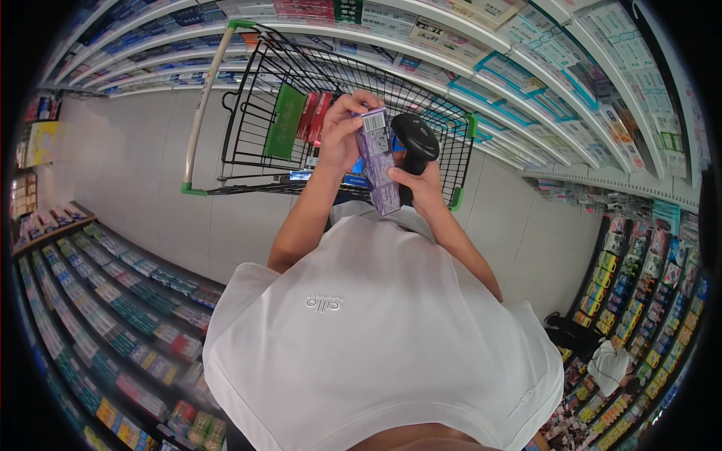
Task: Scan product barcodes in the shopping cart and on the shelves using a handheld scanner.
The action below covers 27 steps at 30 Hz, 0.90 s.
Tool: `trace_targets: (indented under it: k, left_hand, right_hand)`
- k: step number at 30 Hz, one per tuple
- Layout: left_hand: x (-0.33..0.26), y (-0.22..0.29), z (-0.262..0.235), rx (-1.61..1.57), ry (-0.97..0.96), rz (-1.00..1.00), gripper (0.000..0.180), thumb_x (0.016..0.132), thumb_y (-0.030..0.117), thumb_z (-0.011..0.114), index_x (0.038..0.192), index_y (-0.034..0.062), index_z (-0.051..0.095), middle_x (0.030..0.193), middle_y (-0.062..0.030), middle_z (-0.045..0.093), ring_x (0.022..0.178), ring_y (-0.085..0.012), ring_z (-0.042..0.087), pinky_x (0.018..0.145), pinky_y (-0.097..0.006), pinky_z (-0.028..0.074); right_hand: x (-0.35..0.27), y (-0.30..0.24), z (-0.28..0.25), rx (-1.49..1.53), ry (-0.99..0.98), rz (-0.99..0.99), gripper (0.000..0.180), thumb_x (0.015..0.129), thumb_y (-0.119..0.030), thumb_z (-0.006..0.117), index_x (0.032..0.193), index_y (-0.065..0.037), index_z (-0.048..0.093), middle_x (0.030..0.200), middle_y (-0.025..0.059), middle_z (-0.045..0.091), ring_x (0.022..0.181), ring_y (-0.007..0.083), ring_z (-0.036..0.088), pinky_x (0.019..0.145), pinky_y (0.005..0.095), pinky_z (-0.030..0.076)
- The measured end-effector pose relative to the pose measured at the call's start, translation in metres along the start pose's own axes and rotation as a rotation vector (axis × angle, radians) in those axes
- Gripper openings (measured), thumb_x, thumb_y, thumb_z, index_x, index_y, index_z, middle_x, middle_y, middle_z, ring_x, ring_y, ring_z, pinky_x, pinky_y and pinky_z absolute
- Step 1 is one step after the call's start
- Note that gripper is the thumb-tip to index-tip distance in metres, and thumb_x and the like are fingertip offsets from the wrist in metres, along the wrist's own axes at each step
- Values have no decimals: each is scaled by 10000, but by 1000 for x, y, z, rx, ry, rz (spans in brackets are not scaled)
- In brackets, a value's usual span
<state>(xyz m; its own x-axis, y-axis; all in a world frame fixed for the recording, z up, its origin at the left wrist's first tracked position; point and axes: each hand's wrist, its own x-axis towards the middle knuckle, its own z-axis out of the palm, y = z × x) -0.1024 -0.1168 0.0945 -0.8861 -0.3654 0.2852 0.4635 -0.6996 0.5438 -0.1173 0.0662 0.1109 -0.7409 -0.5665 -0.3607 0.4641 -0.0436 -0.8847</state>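
A long purple box point(381, 169) is held upright over the cart, close to my body. My left hand point(346, 128) is closed on its upper end, thumb and fingers gripping the edge beside a printed barcode. A black handheld barcode scanner point(416, 140) is in my right hand point(423, 188), its head level with the box's upper half. My right thumb rests against the box's side; the other right fingers are mostly hidden behind the scanner's grip. Below my hands is a black wire shopping cart point(252, 113) with red boxes point(314, 116) and blue boxes point(353, 180) inside.
A green panel point(286, 120) hangs in the cart near its pale handle bar point(208, 105). Shelves of boxed goods point(481, 52) run along the far side. More stocked shelves point(113, 316) stand behind at left. Another person point(602, 361) is by the racks at lower right.
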Motion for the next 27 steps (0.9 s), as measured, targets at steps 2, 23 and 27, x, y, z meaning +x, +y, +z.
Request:
trace_targets:
  k: [2,23,27]
  left_hand:
    - [1,0,-1,2,-1,4,112,782,84,622,875,40,576,1017,-132,556,1044,-274,524,931,-395,419]
    - [-1,2,-2,6,-6,-18,111,801,82,607,889,27,568,1031,-127,547,1059,-265,515,940,-393,416]
    - [-3,1,-5,-4,3,-15,92,792,72,592,868,28,565,1014,-118,547,1053,-266,514,941,-394,414]
  right_hand:
    - [1,1,-2,-3,-6,0,531,687,16,771,1161,-36,536,981,51,589,859,138,589,740,284,494]
    - [1,2,-1,3,-11,18,537,690,13,773,1171,-41,540,981,37,579,860,128,577,749,278,486]
    - [0,3,1,-6,-13,31,510,700,3,771,1158,-30,548,970,44,594,829,130,587,728,279,493]
